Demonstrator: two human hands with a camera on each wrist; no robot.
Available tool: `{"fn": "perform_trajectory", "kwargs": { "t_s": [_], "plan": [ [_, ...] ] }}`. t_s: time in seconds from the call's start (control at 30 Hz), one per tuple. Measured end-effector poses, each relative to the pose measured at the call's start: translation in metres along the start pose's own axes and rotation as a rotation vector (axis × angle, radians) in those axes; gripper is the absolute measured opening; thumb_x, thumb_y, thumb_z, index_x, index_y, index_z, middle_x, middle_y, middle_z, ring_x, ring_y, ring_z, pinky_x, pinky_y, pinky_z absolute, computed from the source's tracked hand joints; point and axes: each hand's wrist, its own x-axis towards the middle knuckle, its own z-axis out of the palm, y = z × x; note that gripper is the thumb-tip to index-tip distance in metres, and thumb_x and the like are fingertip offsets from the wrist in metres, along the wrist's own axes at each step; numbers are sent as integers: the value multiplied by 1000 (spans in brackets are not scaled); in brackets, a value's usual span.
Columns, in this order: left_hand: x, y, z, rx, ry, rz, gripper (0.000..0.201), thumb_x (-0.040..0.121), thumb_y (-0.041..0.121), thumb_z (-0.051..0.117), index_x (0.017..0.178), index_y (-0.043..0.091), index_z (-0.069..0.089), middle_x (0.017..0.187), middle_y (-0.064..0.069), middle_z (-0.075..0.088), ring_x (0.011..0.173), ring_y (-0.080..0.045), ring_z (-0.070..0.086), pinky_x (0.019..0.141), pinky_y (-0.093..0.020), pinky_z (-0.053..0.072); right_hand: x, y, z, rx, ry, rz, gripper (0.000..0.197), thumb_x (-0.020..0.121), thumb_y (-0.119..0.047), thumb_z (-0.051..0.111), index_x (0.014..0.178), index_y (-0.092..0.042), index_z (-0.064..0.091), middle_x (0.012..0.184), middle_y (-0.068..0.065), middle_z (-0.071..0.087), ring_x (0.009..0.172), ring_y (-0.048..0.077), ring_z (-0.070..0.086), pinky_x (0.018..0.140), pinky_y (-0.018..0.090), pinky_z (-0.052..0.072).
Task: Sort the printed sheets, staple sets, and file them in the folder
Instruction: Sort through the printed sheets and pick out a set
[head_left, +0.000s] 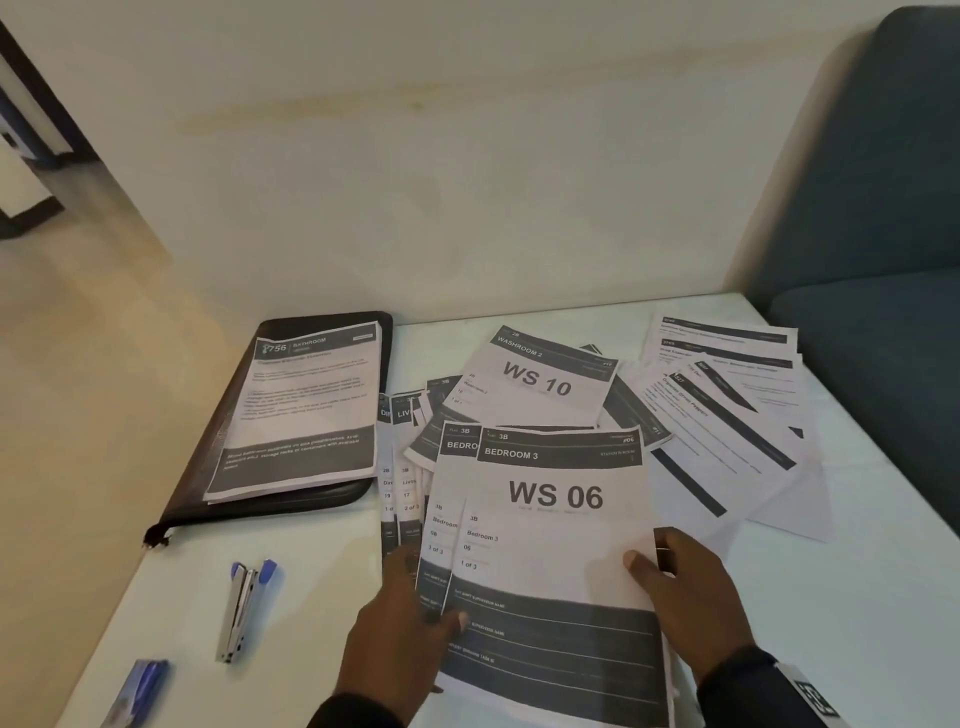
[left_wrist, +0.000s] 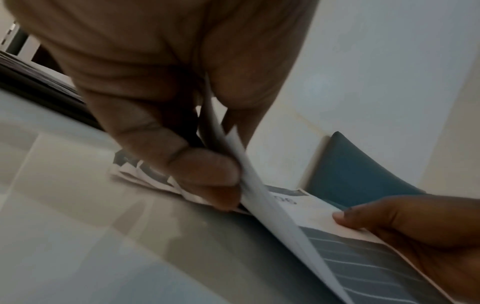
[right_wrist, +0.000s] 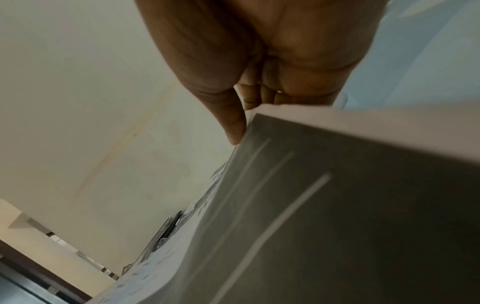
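Observation:
A printed sheet headed "BEDROOM 3, WS 06" is lifted at the front of the white table, with another Bedroom sheet just behind it on the left. My left hand pinches the left edge of these sheets between thumb and fingers. My right hand grips the right edge, thumb on top. A black folder lies at the left with a stapled "BATHROOM" set on it. A blue and silver stapler lies at the front left.
Loose sheets are spread across the table: "WS 10" in the middle, several fanned at the right. A blue staple box sits at the near left edge. A teal seat borders the right; a wall stands behind.

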Motion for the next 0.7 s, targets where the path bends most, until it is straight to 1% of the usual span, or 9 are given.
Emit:
{"fn": "perform_trajectory", "kwargs": {
  "t_s": [0.07, 0.13, 0.23, 0.33, 0.4, 0.47, 0.53, 0.6, 0.7],
  "plan": [
    [1, -4, -1, 3, -6, 42, 41, 92, 24, 61, 121, 34, 34, 122, 18, 49, 111, -15, 58, 95, -27, 48, -1, -1, 0, 38, -35, 3, 17, 95, -29, 57, 108, -23, 50, 110, -5, 55, 100, 16, 51, 99, 39, 47],
    [2, -10, -1, -50, -52, 71, 25, 96, 20, 53, 119, 29, 49, 125, 12, 58, 106, -12, 59, 97, -27, 47, -1, -2, 0, 25, -45, -7, 17, 95, -31, 57, 108, -22, 51, 109, -5, 56, 100, 16, 52, 99, 39, 46],
    [6, -13, -1, -200, -107, 101, 27, 97, 12, 51, 116, 28, 61, 117, 7, 67, 106, -17, 62, 101, -41, 48, 0, 0, -4, 4, -11, -17, 18, 95, -34, 57, 108, -21, 53, 107, -4, 57, 101, 17, 54, 101, 39, 44],
    [7, -10, 0, -353, -171, 68, 27, 97, 12, 52, 109, 32, 64, 114, 5, 69, 108, -22, 63, 101, -45, 47, 3, 1, -12, 91, 1, 15, 17, 95, -34, 57, 102, -20, 53, 106, -3, 58, 99, 18, 54, 96, 38, 43],
    [7, -8, 5, -440, -197, 78, 25, 96, 15, 53, 108, 34, 65, 114, 5, 70, 109, -23, 63, 102, -47, 46, 4, 1, -21, 207, -48, 59, 20, 97, -32, 54, 94, -13, 60, 100, -3, 64, 94, 18, 59, 87, 35, 44],
    [4, -1, 10, -469, -204, 88, 23, 99, 17, 49, 109, 32, 63, 113, 6, 70, 108, -21, 64, 101, -46, 47, 4, -1, -30, 299, -111, 90, 22, 98, -31, 52, 100, -13, 64, 101, -2, 69, 95, 21, 62, 82, 35, 46],
    [-1, 12, 12, -508, -210, 110, 21, 98, 25, 46, 109, 27, 64, 105, 7, 72, 101, -18, 67, 92, -39, 54, 4, -1, -40, 275, -101, 79, 19, 99, -28, 51, 107, -15, 62, 107, -2, 68, 98, 22, 62, 84, 34, 46],
    [-4, 24, 10, -482, -177, 151, 23, 97, 33, 45, 104, 25, 66, 93, 7, 73, 88, -13, 69, 74, -31, 58, 8, 2, -51, 212, 7, 50, 15, 98, -23, 55, 109, -15, 61, 113, 4, 66, 100, 25, 58, 89, 35, 43],
    [23, 28, 5, -154, 26, 242, 12, 96, 34, 52, 95, 30, 64, 86, 7, 68, 82, -9, 64, 79, -37, 56, 11, 7, -68, 122, 144, 74, 13, 96, -18, 57, 104, -10, 60, 117, 15, 65, 98, 27, 52, 98, 43, 41]
  ]
}}
